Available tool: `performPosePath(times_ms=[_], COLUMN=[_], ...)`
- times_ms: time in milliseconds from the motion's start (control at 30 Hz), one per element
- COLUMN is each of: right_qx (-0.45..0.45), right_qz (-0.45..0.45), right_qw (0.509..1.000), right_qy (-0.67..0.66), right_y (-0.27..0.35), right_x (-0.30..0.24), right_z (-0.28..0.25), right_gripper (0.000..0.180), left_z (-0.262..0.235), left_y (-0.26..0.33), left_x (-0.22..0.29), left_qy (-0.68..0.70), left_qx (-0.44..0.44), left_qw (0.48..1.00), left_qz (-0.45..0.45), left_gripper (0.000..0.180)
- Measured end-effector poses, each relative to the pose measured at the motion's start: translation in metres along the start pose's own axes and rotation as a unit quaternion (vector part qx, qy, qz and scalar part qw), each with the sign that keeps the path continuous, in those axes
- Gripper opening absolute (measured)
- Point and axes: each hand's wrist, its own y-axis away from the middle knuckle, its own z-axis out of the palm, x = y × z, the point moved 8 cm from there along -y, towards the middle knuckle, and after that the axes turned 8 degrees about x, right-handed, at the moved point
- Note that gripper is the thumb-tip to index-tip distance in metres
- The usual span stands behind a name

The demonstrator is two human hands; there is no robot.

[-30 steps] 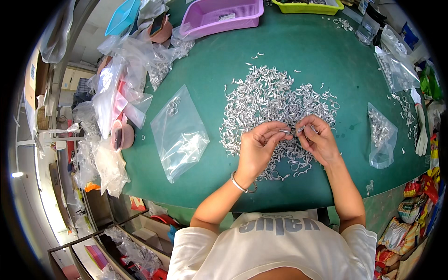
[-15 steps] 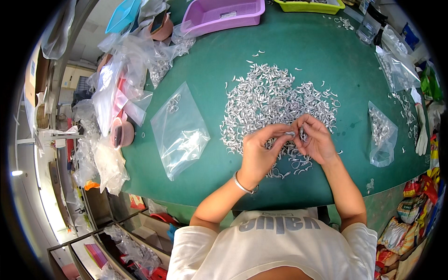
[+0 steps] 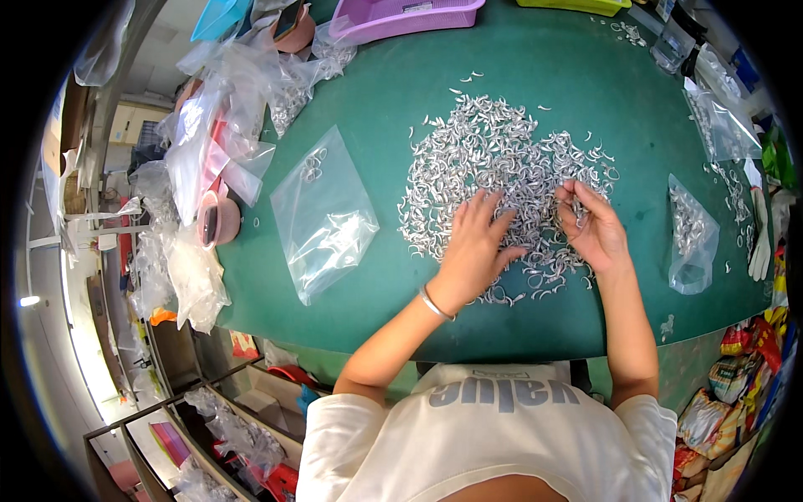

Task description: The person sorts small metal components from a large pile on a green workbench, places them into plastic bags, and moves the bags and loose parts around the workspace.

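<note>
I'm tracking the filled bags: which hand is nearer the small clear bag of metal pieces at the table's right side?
Right. The right hand is just left of the small clear bag; the left hand lies farther left, on the pile of metal pieces.

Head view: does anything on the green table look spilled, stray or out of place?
Mostly tidy. The small metal rings form one loose heap under both hands, but a few strays lie beyond its far edge, and more are scattered loose near the right-side bags.
</note>
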Motion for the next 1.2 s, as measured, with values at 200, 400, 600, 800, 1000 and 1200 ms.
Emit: performPosePath(times_ms=[200, 400, 600, 800, 1000, 1200], right_qx=[-0.045, 0.06, 0.034, 0.098, 0.067, 0.163], right_qz=[-0.053, -0.318, -0.409, -0.387, -0.226, -0.306], right_qw=[0.99, 0.828, 0.552, 0.529, 0.606, 0.582], right_qy=[0.122, 0.457, 0.725, 0.749, 0.76, 0.736], right_y=[-0.002, 0.005, 0.026, 0.034, 0.047, 0.05], right_x=[-0.012, -0.043, -0.021, -0.045, -0.061, -0.078], right_z=[-0.003, -0.002, 0.04, 0.024, -0.02, -0.012], right_gripper=[0.023, 0.017, 0.018, 0.013, 0.01, 0.016], left_z=[0.014, 0.006, -0.019, 0.0, -0.009, -0.009], left_y=[0.049, 0.074, 0.043, 0.06, 0.075, 0.081], left_x=[0.023, 0.026, 0.0, -0.004, -0.009, 0.001], left_qy=[0.002, 0.078, 0.029, -0.058, 0.003, 0.006], left_qx=[-0.05, -0.072, 0.042, -0.054, -0.039, -0.035], left_qw=[0.997, 0.992, 0.996, 0.997, 0.998, 0.998], left_qz=[0.055, 0.074, -0.078, -0.023, -0.055, -0.055], left_gripper=[0.038, 0.033, 0.041, 0.042, 0.035, 0.045])
